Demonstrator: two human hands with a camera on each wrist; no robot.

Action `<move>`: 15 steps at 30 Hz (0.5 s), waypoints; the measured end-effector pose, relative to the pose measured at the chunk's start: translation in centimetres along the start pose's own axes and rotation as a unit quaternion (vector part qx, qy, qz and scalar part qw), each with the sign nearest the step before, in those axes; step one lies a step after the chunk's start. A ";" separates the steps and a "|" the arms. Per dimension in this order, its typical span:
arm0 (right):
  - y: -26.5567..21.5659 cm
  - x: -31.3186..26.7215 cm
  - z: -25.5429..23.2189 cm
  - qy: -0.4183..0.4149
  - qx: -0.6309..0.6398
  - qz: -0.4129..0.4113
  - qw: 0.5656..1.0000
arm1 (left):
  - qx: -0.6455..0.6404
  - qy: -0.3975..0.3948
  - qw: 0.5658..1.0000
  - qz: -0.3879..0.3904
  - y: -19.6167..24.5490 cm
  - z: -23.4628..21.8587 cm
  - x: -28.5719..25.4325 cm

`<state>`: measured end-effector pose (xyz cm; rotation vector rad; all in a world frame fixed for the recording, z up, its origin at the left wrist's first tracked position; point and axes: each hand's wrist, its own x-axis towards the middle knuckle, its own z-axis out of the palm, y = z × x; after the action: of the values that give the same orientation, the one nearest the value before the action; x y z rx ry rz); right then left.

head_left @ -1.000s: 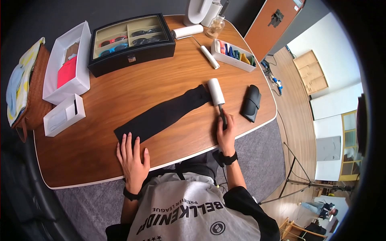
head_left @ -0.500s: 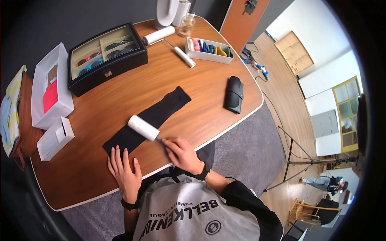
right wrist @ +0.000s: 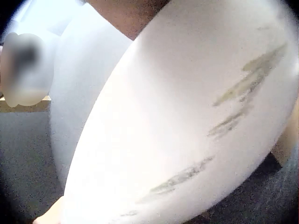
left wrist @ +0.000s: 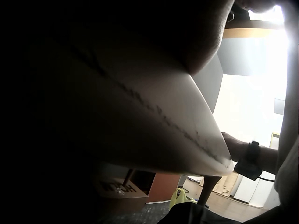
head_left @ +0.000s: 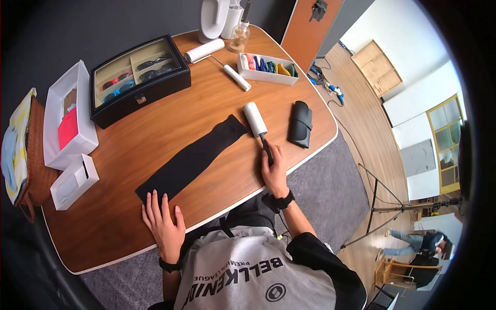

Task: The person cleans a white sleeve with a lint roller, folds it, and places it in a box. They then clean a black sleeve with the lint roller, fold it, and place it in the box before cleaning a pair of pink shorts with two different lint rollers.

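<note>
A long black cloth sleeve (head_left: pixel 194 159) lies flat and slantwise on the wooden table (head_left: pixel 124 150) in the head view. My left hand (head_left: pixel 164 225) rests at its near left end, fingers straight and fingertips on the cloth's edge. With my right hand (head_left: pixel 275 168) I grip the dark handle of a lint roller (head_left: pixel 255 120). Its white roll stands just right of the sleeve's far end. In both wrist views the pale table edge (left wrist: pixel 187 116) (right wrist: pixel 154 116) fills much of the picture and hides the fingers' work.
A black glasses pouch (head_left: pixel 300 124) lies right of the roller. Behind are a sunglasses case (head_left: pixel 142 98), a box of rolled colourful cloths (head_left: pixel 268 76) and another white roller (head_left: pixel 204 50). White boxes (head_left: pixel 88 139) (head_left: pixel 75 182) and a brown basket (head_left: pixel 41 155) stand at the left.
My right hand moved the lint roller left onto the sleeve's near part, then back right past its far end. My left hand stayed at the near end. The head view swung right.
</note>
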<state>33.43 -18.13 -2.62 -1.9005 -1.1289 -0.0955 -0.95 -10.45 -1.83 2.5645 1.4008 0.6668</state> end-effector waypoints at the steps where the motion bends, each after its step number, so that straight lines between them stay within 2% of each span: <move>1: -0.4 -0.2 0.0 0.001 -0.001 -0.006 1.000 | 0.003 0.002 1.000 -0.004 0.0 0.0 0.0; 4: -1.5 -1.3 0.8 -0.003 0.008 -0.030 1.000 | 0.005 0.001 1.000 -0.006 0.0 0.0 0.0; 12: -7.4 -6.0 3.1 -0.162 0.065 -0.136 0.975 | -0.002 -0.006 1.000 -0.006 0.0 0.2 0.0; 13: -7.9 -6.2 3.4 -0.158 0.074 -0.160 0.971 | -0.002 -0.003 1.000 -0.004 -0.1 0.1 0.1; 15: -8.5 -6.1 3.4 -0.172 0.079 -0.159 0.969 | -0.003 -0.003 1.000 -0.006 0.0 0.0 0.1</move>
<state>22.43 -18.21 -1.99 -1.6192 -1.6217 0.1509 -0.94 -10.36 -1.82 2.5492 1.4078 0.6601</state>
